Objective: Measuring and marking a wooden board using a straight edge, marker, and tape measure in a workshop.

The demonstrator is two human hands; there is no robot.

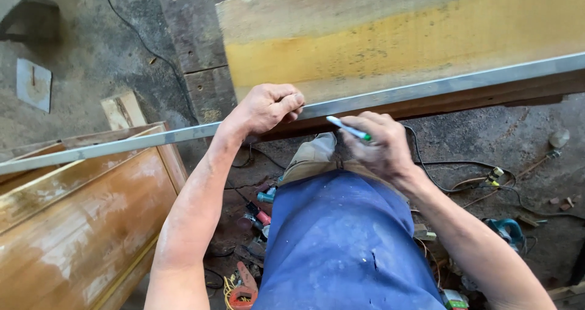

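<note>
A long grey metal bar (439, 85) runs across the view from lower left to upper right, lying along the edge of a yellow-stained wooden board (396, 35). My left hand (268, 107) is closed on the bar near its middle. My right hand (381, 146) sits just below the bar and holds a white marker with a green end (347, 128), its tip close to the bar.
A varnished wooden box (79, 224) stands at the lower left, under the bar's left end. Cables (463, 182), a blue power tool (506, 231), a red tool (244, 292) and small bits lie on the dirty floor below. Dark planks (201, 42) sit at the top.
</note>
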